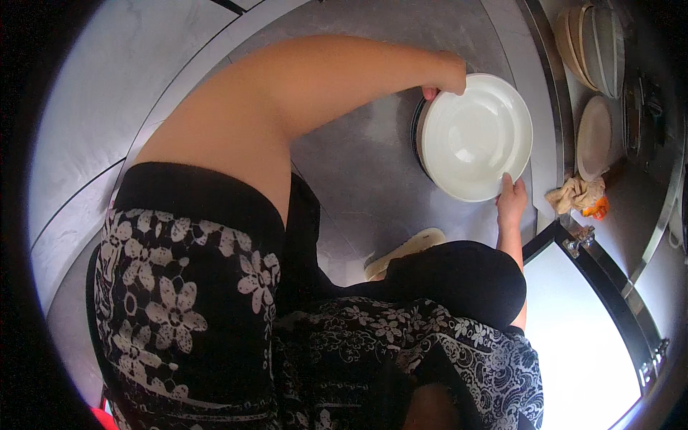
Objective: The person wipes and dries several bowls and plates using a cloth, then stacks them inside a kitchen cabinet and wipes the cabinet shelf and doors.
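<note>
A stack of round white plates (473,137), glossy and shallow, is between my two hands at the upper right. Dark edges of dishes show beneath its left side. My left hand (449,75) grips the rim at the top left, its fingertips partly hidden under the edge. At the lower right rim, my right hand (510,201) has its thumb on top and its other fingers mostly hidden below. The plates lie over the grey floor; whether their weight rests on something cannot be told.
To the right, a cabinet holds stacked bowls (588,51), a pale oval-looking dish (594,138), a crumpled beige cloth (578,194) and an orange packet (596,208). A white cabinet door (580,322) with metal hinges stands open at the lower right. A pale slipper (408,250) is near my knee.
</note>
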A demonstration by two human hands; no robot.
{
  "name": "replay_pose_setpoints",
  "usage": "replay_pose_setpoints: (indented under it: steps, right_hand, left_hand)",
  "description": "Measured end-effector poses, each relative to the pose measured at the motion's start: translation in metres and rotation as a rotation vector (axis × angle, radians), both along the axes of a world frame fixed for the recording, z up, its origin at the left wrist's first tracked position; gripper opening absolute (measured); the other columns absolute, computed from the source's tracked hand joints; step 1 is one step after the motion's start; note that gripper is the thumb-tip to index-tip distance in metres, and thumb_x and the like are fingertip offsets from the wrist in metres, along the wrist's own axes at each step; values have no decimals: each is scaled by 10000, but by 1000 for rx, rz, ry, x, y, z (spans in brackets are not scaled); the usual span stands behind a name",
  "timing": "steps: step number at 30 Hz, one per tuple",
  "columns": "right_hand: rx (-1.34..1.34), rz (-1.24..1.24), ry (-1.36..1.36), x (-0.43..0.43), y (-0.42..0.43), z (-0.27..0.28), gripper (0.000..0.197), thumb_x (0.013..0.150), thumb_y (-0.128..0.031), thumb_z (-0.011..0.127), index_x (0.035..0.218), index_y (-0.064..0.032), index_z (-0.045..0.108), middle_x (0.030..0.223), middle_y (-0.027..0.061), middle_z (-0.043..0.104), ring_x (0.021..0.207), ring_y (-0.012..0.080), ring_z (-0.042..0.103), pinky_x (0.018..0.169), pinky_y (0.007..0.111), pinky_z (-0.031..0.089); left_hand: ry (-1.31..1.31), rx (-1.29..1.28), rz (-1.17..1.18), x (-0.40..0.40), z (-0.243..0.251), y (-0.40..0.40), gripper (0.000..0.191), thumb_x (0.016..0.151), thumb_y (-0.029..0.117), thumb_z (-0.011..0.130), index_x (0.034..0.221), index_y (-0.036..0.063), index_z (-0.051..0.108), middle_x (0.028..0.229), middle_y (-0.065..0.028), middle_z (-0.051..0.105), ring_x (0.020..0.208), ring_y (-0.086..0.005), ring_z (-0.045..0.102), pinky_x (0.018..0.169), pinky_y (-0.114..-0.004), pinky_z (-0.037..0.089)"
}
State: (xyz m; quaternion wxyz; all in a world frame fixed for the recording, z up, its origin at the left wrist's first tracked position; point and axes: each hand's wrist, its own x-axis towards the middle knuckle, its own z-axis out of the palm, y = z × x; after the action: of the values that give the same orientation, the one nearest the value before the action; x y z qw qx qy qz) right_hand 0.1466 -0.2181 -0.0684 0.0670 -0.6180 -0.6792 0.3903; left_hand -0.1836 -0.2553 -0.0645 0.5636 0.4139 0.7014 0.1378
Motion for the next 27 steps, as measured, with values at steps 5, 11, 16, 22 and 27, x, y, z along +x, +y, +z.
replay_pose_setpoints:
  steps: [5, 11, 16, 22, 27]
  right_hand:
    - [61, -16, 67, 5, 3, 8, 223, 886, -174, 513, 1036, -32, 597, 611, -5, 525, 461, 53, 428, 403, 226, 325]
    - [-13, -108, 217, -1, 6, 39, 237, 880, -179, 534, 1055, -30, 595, 619, -28, 516, 471, 35, 406, 424, 202, 312]
    - [-139, -118, 453, -11, 4, 46, 375, 895, -341, 510, 1024, 1, 590, 592, 17, 508, 449, 90, 444, 427, 227, 349]
    - [-437, -288, 162, 25, 9, 1, 432, 828, -378, 582, 926, 42, 560, 686, 94, 590, 537, 172, 600, 440, 267, 485]
    - [-671, -178, 324, 5, -1, -13, 337, 813, -237, 591, 974, 58, 566, 805, 142, 634, 612, 234, 638, 496, 299, 538]
  left_hand:
    - [31, 57, 86, 11, 7, -5, 409, 717, 203, 642, 1043, -28, 552, 810, -153, 622, 577, -225, 616, 482, -344, 529]
    - [-333, -157, 54, 5, 9, -19, 369, 713, 177, 613, 1033, -3, 575, 807, -110, 620, 530, -173, 587, 432, -280, 488]
    - [-448, -38, 78, -46, 16, -63, 435, 638, 146, 626, 1034, -24, 566, 697, -61, 602, 482, -106, 542, 355, -226, 397]
    - [-225, -105, 203, -99, 46, -92, 577, 586, 183, 664, 1103, -18, 505, 773, -70, 606, 508, -115, 543, 363, -219, 384]
    - [-147, -214, 442, -121, 40, -115, 641, 611, 181, 652, 1204, 27, 461, 1005, -92, 590, 832, -169, 572, 550, -254, 433]
